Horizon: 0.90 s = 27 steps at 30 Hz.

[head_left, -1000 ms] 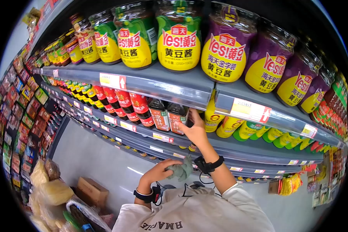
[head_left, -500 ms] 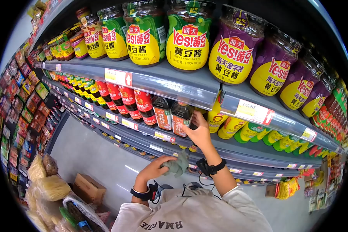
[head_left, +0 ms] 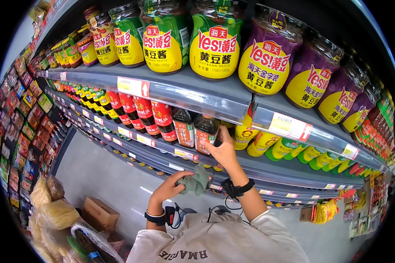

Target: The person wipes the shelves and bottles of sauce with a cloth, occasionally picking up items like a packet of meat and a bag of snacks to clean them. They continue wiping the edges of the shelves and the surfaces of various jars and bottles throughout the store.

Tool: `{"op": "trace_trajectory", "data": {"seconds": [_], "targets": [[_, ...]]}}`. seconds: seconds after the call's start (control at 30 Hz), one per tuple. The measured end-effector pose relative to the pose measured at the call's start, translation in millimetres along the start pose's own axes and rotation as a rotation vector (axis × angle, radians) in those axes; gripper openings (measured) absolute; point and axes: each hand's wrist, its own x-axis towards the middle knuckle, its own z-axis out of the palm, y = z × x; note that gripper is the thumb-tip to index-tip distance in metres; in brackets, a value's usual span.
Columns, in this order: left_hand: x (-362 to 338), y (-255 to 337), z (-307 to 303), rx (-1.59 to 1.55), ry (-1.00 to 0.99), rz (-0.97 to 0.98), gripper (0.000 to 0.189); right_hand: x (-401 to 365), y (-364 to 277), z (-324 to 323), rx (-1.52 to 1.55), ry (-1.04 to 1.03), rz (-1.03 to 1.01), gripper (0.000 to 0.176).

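My right hand [head_left: 222,151] is closed around the side of a dark sauce bottle [head_left: 206,136] with an orange-brown and white label, on the second shelf. Its thumb lies across the label, and the other fingers are partly hidden behind the bottle. A matching dark bottle [head_left: 184,129] stands just to its left. In my left hand [head_left: 169,187] is a crumpled grey-green cloth [head_left: 195,180], held in front of the lower shelves. Yellow bottles [head_left: 244,133] stand to the right of my right hand.
Above my hands, the upper shelf edge [head_left: 184,96] juts out, with large soybean paste jars [head_left: 215,48] on it. Red-labelled bottles [head_left: 162,116] line the second shelf leftward. On the floor at lower left are a cardboard box [head_left: 100,214] and plastic-wrapped goods [head_left: 59,217].
My left hand has risen slightly with the cloth, whose folds have shifted. My right hand stays on the sauce bottle, almost unmoved.
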Motion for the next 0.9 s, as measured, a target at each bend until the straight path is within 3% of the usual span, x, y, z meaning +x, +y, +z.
{"op": "trace_trajectory", "data": {"seconds": [0.03, 0.17, 0.57, 0.63, 0.77, 0.9], "targets": [[-1.2, 1.0, -0.1, -0.006, 0.002, 0.000, 0.054, -0.8, 0.8, 2.5, 0.005, 0.029, 0.007, 0.069], [-4.6, 4.2, -2.5, -0.008, 0.003, -0.002, 0.054, -4.0, -4.6, 10.1, -0.085, 0.104, 0.038, 0.071], [-15.8, 6.6, -13.9, -0.014, 0.082, -0.076, 0.054, 12.8, 20.0, 8.8, -0.089, 0.270, -0.041, 0.060], [-14.3, 4.7, -13.6, -0.009, 0.079, -0.077, 0.054, 14.8, 21.4, 2.4, -0.229, 0.136, 0.028, 0.067], [-6.3, 3.3, -13.1, -0.037, 0.073, -0.089, 0.054, 21.6, 12.0, -2.7, -0.289, 0.147, 0.041, 0.065], [7.7, 6.8, -7.9, -0.022, 0.131, -0.033, 0.054, 24.7, 14.4, -10.5, -0.395, 0.158, -0.087, 0.065]]}}
